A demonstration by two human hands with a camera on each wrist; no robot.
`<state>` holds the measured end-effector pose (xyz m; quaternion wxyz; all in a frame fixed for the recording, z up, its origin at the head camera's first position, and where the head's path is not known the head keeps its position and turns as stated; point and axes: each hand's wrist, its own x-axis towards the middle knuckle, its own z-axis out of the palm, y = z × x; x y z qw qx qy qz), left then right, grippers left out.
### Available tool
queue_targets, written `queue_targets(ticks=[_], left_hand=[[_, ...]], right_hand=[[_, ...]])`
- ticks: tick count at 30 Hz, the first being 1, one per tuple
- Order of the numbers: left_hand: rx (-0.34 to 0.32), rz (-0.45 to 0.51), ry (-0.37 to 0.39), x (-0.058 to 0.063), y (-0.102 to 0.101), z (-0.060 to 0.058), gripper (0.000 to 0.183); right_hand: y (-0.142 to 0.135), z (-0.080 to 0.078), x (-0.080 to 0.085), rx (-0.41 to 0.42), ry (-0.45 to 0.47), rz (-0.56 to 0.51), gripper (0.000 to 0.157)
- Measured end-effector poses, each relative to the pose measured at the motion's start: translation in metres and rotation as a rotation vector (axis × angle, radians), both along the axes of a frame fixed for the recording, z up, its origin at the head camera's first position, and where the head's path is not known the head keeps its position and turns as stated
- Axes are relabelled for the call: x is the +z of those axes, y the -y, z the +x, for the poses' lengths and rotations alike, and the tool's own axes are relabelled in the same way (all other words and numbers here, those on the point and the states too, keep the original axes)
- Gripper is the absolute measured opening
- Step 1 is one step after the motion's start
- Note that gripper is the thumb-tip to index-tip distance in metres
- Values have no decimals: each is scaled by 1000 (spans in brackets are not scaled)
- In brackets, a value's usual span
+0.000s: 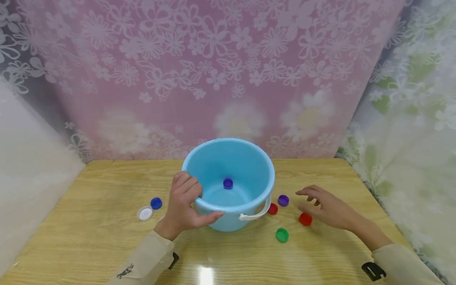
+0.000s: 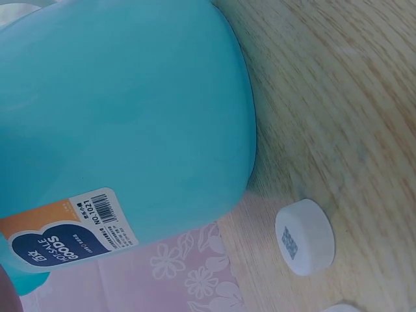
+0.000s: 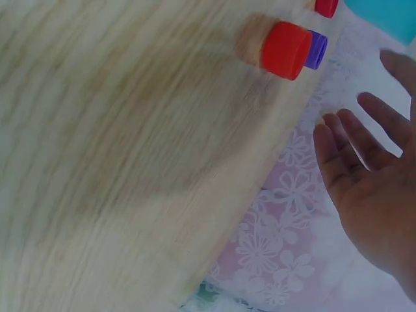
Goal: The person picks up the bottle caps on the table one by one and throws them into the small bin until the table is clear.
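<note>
A light blue bucket [image 1: 228, 225] stands upright on the table, its white handle [image 1: 254, 215] hanging down at the right front. My left hand [image 1: 186, 202] grips its left rim, fingers over the edge and thumb along the outside. Inside, a purple bottle cap [image 1: 228, 183] lies on the bottom. Above the table to the right, my right hand [image 1: 329, 208] holds nothing, its fingers loosely bent. Nearest to it is a red cap [image 1: 305, 219], just below the thumb in the head view. Another purple cap [image 1: 283, 200] lies between that hand and the bucket.
Beside the bucket's right side is a second red cap [image 1: 272, 208], with a green cap [image 1: 282, 235] nearer me. On the left lie a blue cap [image 1: 156, 203] and a white cap [image 1: 145, 213]. A pink flowered curtain [image 1: 235, 87] hangs behind the wooden table [image 1: 107, 245].
</note>
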<state>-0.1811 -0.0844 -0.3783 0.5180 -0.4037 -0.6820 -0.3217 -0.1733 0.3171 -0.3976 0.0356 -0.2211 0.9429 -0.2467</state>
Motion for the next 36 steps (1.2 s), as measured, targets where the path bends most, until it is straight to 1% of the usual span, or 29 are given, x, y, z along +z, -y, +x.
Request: queue_targets(ticks=[3, 6, 11, 19, 23, 27, 33, 36], left_hand=[[-1, 2, -2, 1, -1, 0, 58], [0, 3, -5, 1, 0, -1, 58], [-1, 4, -10, 0, 0, -1, 58], [11, 0, -6, -2, 0, -1, 59], [14, 1, -5, -3, 0, 0, 59], [17, 1, -10, -3, 0, 0, 59], [18, 9, -24, -3, -1, 1, 59], [17, 9, -24, -3, -2, 1, 59]], right_hand=[[-6, 3, -4, 15, 81, 15, 54], [-9, 4, -9, 52, 113, 33, 58], [-14, 7, -15, 87, 123, 22, 53], [-16, 10, -24, 93, 167, -40, 51], [-15, 11, -25, 114, 154, -51, 48], [-14, 9, -27, 132, 126, -33, 44], [-15, 8, -31, 153, 96, -19, 30], [-15, 7, -31, 158, 85, -23, 26]])
